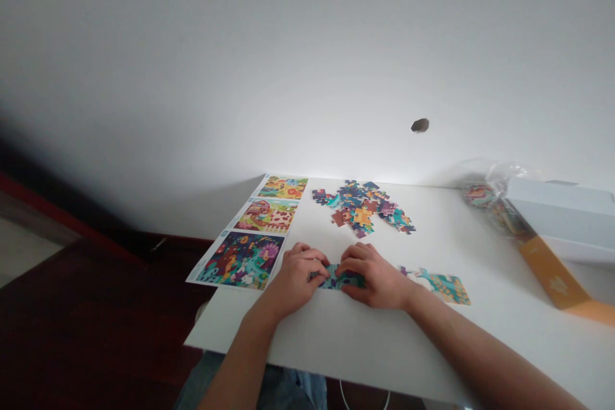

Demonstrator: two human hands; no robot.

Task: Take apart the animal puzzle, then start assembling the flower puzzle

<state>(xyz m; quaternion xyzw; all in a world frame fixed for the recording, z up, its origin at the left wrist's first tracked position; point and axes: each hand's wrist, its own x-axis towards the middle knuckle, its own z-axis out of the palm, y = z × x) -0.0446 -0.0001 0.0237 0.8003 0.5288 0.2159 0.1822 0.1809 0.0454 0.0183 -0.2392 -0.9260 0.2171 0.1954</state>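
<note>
Teal jigsaw puzzle pieces (331, 277) lie flat on the white table between my two hands. My left hand (302, 274) has its curled fingers and thumb on their left end. On the right end, my right hand (369, 275) bends its fingers and thumb round the pieces and covers part of them. A joined strip of puzzle pieces (450, 287), teal and orange with white, rests to the right, partly behind my right wrist. Beyond my hands is a loose heap of puzzle pieces (362, 210). The picture sheet (247, 256) lies left of my left hand.
An open white and orange box (552, 272) stands at the right. Beside it is a clear plastic bag (504, 205) with colourful pieces inside. A white wall (298, 77) with a small hole rises behind the table (336, 339), whose front edge is near my legs.
</note>
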